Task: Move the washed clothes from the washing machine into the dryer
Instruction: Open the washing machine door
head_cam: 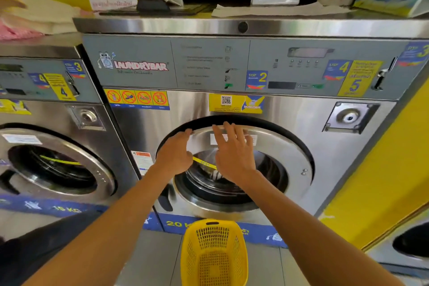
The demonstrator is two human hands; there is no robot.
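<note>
A: Two hands are raised to the round steel door point(274, 146) of the washing machine point(232, 109); the left hand point(175, 155) is laid at the upper left of the door ring, fingertips on the rim, fingers loosely bent and nothing clasped; the right hand point(234, 153) is spread flat, fingers apart, over the glass and the ring; whether the door is latched cannot be told.

B: Where are the washed clothes?

A: Inside the drum; only a dark and pale scrap point(217, 175) is glimpsed through the glass. A yellow plastic basket point(214, 253) is stood on the floor just below the door; no dryer can be identified with certainty.

B: How would the load be handled?

A: Damp cloth is judged soft, limp and heavier than dry; it is best gathered in bunches from beneath.
</note>
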